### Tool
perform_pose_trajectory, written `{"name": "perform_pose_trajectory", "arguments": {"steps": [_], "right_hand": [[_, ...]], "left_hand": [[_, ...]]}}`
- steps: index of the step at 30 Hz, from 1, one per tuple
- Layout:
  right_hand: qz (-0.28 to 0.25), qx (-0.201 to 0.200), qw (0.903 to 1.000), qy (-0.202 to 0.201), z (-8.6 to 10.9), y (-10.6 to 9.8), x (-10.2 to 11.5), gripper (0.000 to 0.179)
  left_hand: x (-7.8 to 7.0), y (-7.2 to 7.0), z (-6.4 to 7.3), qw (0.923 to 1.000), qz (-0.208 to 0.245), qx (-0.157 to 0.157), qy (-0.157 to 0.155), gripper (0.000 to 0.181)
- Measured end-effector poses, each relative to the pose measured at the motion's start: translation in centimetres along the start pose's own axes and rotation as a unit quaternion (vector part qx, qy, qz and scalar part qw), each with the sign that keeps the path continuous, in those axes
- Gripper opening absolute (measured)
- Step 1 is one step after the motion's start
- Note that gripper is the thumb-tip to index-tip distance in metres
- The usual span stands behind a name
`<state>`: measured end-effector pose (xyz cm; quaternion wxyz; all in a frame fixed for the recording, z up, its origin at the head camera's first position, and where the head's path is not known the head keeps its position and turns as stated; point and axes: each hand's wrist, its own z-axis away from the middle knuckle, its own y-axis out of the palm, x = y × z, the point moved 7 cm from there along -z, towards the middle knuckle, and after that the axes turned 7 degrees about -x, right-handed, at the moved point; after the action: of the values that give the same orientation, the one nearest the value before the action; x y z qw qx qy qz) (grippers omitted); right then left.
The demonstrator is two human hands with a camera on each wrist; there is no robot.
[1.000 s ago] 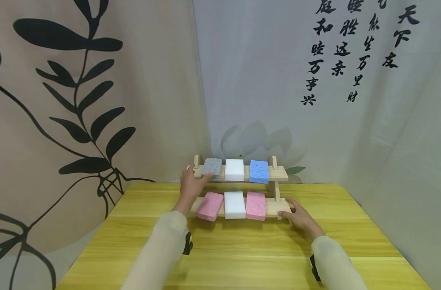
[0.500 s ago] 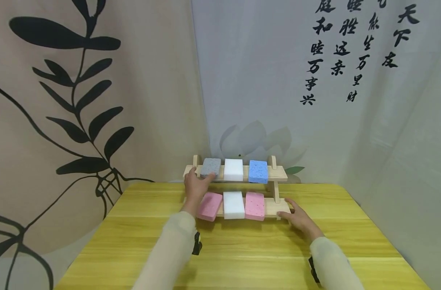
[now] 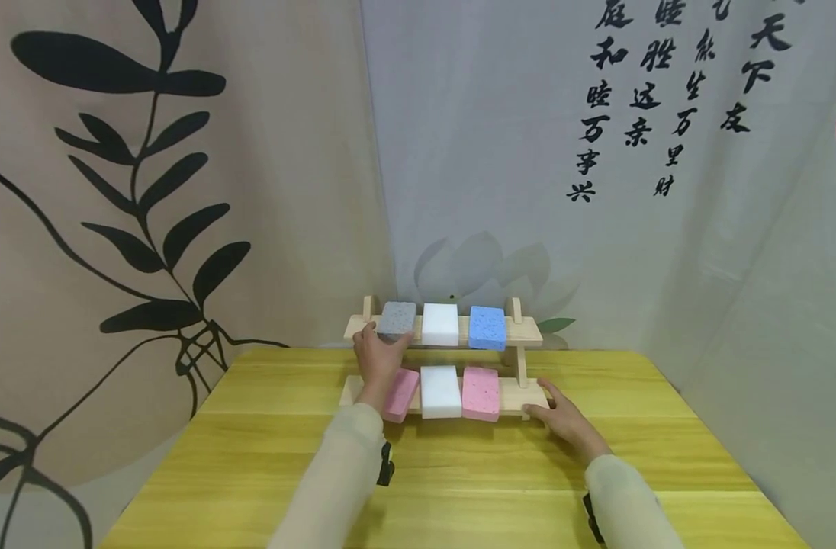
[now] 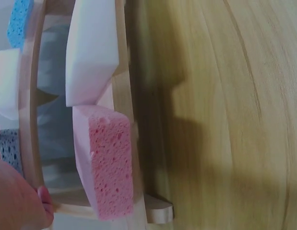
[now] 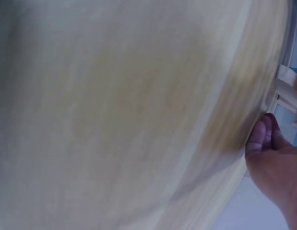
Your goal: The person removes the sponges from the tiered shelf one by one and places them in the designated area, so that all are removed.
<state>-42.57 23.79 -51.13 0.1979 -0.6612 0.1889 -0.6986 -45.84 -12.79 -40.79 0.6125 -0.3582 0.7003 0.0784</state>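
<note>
A two-tier wooden rack [image 3: 525,328] stands at the back of the table, with sponges on both shelves. Up top sit a grey sponge [image 3: 397,319], a white block [image 3: 440,325] and a blue sponge [image 3: 487,328]. My left hand [image 3: 380,362] holds the grey sponge at its lower part, thumb on the right and fingers on the left. Below lie a left pink sponge [image 4: 110,163], a second white block [image 3: 441,392] and a right pink sponge [image 3: 480,394]. My left wrist partly covers the tilted left pink one. At the lower shelf's right end, my right hand [image 3: 567,423] grips the rack.
The yellow wooden table [image 3: 459,488] stretches toward me in front of the rack. Close behind the rack hangs a cloth backdrop [image 3: 308,191] with printed leaves and black writing.
My left hand has shifted right, from the upper shelf's left end to around the grey sponge. My right hand keeps its grip on the rack. The head view has turned slightly.
</note>
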Motion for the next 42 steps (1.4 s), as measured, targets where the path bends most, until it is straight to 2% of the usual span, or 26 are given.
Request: {"name": "perform_pose_trajectory", "arguments": {"steps": [17,23,30,35,42], "right_hand": [[-0.003,0.007,0.9999,-0.010,0.6,1.1,0.5,0.087],[-0.006,0.008,0.9999,-0.002,0.5,1.3,0.4,0.089],[0.005,0.010,0.9999,0.004,0.4,1.1,0.2,0.088],[0.010,0.010,0.9999,0.007,0.5,0.7,-0.2,0.088],[0.014,0.010,0.9998,0.010,0.6,0.4,-0.4,0.089]], "left_hand": [[1.0,-0.6,0.0,0.9991,-0.009,-0.041,0.004,0.085],[1.1,-0.8,-0.2,0.9988,-0.013,-0.045,0.009,0.080],[1.3,-1.1,-0.2,0.9993,0.004,-0.037,0.007,0.080],[0.7,-1.6,-0.3,0.9988,0.014,-0.038,0.025,0.077],[0.0,-3.3,-0.8,0.9975,0.041,-0.038,0.043,0.077]]}}
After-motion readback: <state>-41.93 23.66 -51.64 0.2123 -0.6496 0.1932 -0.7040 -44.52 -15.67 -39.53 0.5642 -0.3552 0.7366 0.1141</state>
